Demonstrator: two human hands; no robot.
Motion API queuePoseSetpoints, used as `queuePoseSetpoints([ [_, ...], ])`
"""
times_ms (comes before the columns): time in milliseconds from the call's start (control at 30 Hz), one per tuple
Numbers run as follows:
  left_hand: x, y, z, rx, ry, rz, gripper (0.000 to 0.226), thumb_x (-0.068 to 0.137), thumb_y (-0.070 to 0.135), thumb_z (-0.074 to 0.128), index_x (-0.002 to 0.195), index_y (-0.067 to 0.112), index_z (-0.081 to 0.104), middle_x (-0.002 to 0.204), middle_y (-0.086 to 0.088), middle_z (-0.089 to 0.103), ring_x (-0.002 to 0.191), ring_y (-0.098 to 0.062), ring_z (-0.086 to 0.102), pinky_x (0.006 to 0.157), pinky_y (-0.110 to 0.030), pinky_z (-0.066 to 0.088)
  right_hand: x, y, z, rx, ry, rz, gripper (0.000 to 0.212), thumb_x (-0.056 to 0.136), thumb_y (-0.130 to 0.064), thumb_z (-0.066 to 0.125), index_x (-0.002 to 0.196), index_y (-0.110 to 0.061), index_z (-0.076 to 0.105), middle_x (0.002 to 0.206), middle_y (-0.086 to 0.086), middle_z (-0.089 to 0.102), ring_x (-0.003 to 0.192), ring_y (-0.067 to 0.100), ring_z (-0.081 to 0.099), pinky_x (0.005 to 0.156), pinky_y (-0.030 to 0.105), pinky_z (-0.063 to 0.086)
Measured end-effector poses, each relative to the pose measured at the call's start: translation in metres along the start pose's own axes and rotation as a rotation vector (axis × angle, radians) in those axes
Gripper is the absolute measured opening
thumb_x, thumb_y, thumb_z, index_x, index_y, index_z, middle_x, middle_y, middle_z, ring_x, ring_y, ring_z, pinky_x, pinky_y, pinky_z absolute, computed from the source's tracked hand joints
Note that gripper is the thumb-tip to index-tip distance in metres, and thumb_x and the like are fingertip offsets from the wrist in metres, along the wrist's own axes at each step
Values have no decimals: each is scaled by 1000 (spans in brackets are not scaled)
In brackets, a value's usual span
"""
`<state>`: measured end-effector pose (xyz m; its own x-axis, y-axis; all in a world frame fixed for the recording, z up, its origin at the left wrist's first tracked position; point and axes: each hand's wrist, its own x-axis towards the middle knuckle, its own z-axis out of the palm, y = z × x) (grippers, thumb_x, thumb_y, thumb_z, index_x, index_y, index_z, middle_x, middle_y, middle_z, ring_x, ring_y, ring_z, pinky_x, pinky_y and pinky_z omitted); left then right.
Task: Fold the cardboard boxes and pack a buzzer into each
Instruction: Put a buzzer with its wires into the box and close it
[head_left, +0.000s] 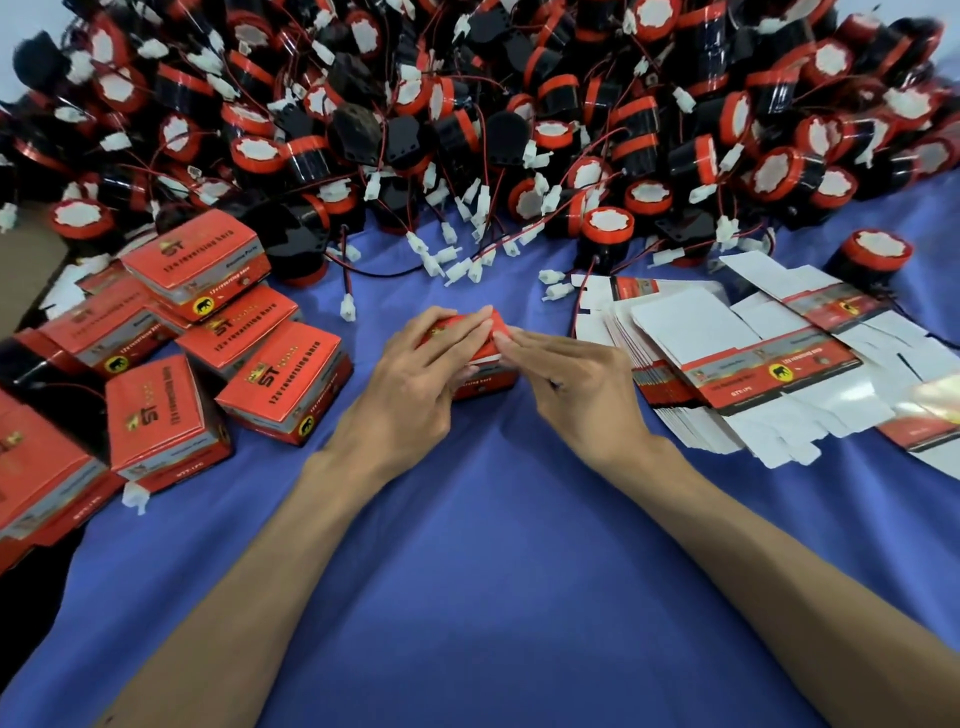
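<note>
A small red cardboard box (485, 382) stands on the blue cloth at the centre, mostly covered by my hands. My left hand (415, 379) lies over its top and left side, straight fingers pressing the red lid. My right hand (571, 384) comes in from the right, its fingertips touching the lid's white flap edge. Whether a buzzer is inside is hidden. A big heap of black-and-red buzzers (467, 104) with red wires and white connectors fills the back. Flat unfolded boxes (727, 358) are stacked at the right.
Several closed red boxes (280, 384) are piled at the left. Loose white connectors (457, 260) and wires trail onto the blue cloth (493, 545) just behind the hands. One buzzer (878, 254) stands apart at the right, behind the flat stack.
</note>
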<state>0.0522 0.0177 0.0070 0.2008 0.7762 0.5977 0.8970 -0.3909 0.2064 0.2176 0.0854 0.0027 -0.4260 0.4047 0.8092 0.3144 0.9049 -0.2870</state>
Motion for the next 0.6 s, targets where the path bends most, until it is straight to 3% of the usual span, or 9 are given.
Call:
queuePoseSetpoints([
  [133, -1, -1, 3, -7, 27, -6, 38, 85, -15, 44, 120, -15, 58, 127, -25, 58, 112, -48, 55, 85, -62, 50, 1, 6, -2, 269, -151, 274, 25, 85, 6, 61, 109, 1, 69, 113, 12, 66, 106, 25, 65, 90, 32, 55],
  [233, -1, -2, 4, -13, 40, -25, 43, 79, -18, 46, 119, -11, 61, 127, -21, 60, 114, -47, 55, 86, -60, 50, 0, 8, -2, 252, -221, 236, 29, 85, 10, 62, 112, 2, 67, 125, 18, 61, 118, 31, 59, 99, 41, 50],
  [300, 0, -2, 4, -16, 65, -22, 38, 83, -14, 47, 116, -9, 65, 125, -17, 63, 112, -42, 57, 83, -56, 53, -1, 9, -1, 158, -197, 161, 29, 84, 11, 63, 110, 1, 70, 129, 20, 58, 116, 33, 61, 96, 41, 51],
  [433, 2, -2, 5, 4, 112, -1, 27, 88, -2, 59, 114, -4, 68, 123, -12, 65, 104, -37, 61, 85, -49, 53, -3, 7, 2, 115, -117, 78, 23, 83, 9, 64, 105, 4, 72, 112, 17, 69, 99, 29, 69, 81, 45, 58],
  [600, 1, 0, 7, 67, 115, -2, 29, 94, 13, 59, 119, 0, 67, 125, -8, 64, 104, -34, 62, 83, -47, 53, -3, 5, -1, 19, -41, 47, 17, 81, 8, 70, 96, 2, 75, 99, 13, 73, 86, 28, 71, 78, 38, 58],
])
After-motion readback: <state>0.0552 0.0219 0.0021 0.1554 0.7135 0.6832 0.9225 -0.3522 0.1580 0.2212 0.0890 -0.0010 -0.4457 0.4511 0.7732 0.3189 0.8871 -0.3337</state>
